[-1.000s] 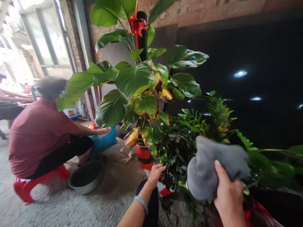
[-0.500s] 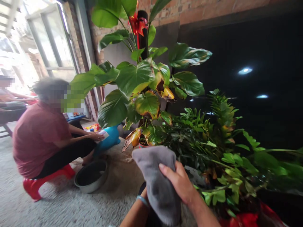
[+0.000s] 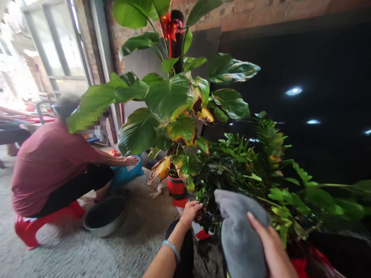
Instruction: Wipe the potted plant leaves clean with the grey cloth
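A grey cloth (image 3: pixel 242 231), folded into a thick pad, hangs from my right hand (image 3: pixel 269 243) at the lower right, its thumb pressed over the front. My left hand (image 3: pixel 191 213), with a pale bangle on the wrist, reaches to the low dark leaves of a bushy plant (image 3: pixel 220 173). Its fingers are curled together, and I cannot make out what lies between them. Behind it stands a tall broad-leaved plant (image 3: pixel 171 96) in a red pot (image 3: pixel 176 187); several of its lower leaves are yellow and brown.
To the left, a person in a red shirt (image 3: pixel 52 166) sits on a red stool (image 3: pixel 48 220), hands over a blue object (image 3: pixel 127 173). A grey basin (image 3: pixel 104 216) of dark liquid stands on the concrete floor (image 3: pixel 116 258). Dark panels (image 3: pixel 278 69) line the wall.
My right hand has carried the cloth to the right. The left hand has come out from behind it toward the plant's base. The seated person's arms have stretched further forward.
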